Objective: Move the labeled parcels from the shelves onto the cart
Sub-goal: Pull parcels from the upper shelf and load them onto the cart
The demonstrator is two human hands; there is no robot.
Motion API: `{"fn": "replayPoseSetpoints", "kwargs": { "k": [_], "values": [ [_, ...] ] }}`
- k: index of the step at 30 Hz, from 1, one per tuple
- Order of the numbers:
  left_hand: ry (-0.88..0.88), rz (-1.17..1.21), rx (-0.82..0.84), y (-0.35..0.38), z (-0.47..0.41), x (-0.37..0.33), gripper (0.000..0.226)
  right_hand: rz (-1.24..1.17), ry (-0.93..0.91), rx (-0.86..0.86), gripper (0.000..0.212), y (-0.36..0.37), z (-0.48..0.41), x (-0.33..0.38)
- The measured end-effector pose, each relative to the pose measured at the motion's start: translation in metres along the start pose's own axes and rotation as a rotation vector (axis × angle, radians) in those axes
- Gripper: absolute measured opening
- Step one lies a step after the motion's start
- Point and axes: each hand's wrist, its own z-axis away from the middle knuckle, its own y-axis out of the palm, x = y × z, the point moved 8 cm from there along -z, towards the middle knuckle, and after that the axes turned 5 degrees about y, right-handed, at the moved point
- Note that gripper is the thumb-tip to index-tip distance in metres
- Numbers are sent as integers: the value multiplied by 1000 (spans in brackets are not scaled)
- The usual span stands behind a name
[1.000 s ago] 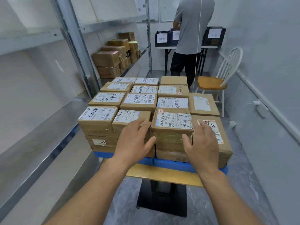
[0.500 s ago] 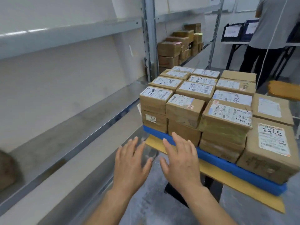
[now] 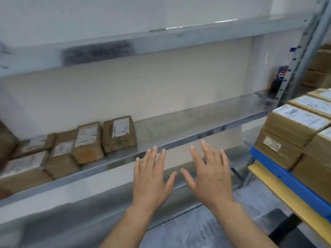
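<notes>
Several brown cardboard parcels with white labels sit at the left end of the middle metal shelf [image 3: 197, 122]; the nearest is an upright box [image 3: 118, 134], with another [image 3: 88, 142] beside it. My left hand [image 3: 152, 178] and my right hand [image 3: 210, 174] hover side by side in front of the shelf edge, fingers spread and straight, holding nothing. Both are to the right of the shelf parcels and apart from them. At the right edge the cart's blue tray [image 3: 286, 178] carries stacked labeled parcels [image 3: 293, 126].
An upper shelf [image 3: 161, 42] runs overhead and a lower shelf [image 3: 89, 212] lies under my hands. A grey upright post [image 3: 295, 61] stands at the right, with a dark bottle [image 3: 279, 81] beside it and more boxes [image 3: 320, 68] behind. The cart's yellow deck [image 3: 279, 196] juts below the tray.
My view has swung left from the cart to the shelf. Both hands left the cart's parcels and now hover empty before the middle shelf; parcels on the shelf have come into view.
</notes>
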Motion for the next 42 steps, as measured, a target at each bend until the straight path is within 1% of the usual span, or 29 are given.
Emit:
{"fn": "replayPoseSetpoints", "kwargs": {
  "k": [5, 9, 12, 20, 26, 32, 35, 39, 41, 42],
  "values": [
    [-125, -60, -33, -30, 32, 94, 66, -49, -115, 6, 61, 28, -9, 95],
    [-229, -99, -46, -56, 63, 173, 67, -90, -191, 65, 62, 47, -8, 179],
    [-307, -118, -23, -71, 84, 225, 68, -88, -240, 122, 63, 62, -4, 241],
    [-404, -102, -64, -105, 126, 345, 70, -107, -304, 225, 62, 97, 5, 374],
    [-514, -115, -46, -121, 155, 407, 72, -136, -355, 285, 61, 116, 11, 440],
    [-680, -117, -9, -129, 185, 440, 77, -155, -462, 320, 60, 130, 9, 482],
    [-720, -153, 22, -136, 199, 451, 75, -188, -485, 367, 60, 139, 9, 498],
    [-787, -122, -17, -150, 218, 476, 83, -218, -502, 420, 60, 147, 12, 520],
    [-805, -90, -47, -159, 224, 492, 79, -206, -505, 454, 62, 150, 15, 533],
    [-815, -69, -71, -165, 226, 501, 78, -201, -502, 444, 63, 150, 15, 541]
  ]
}}
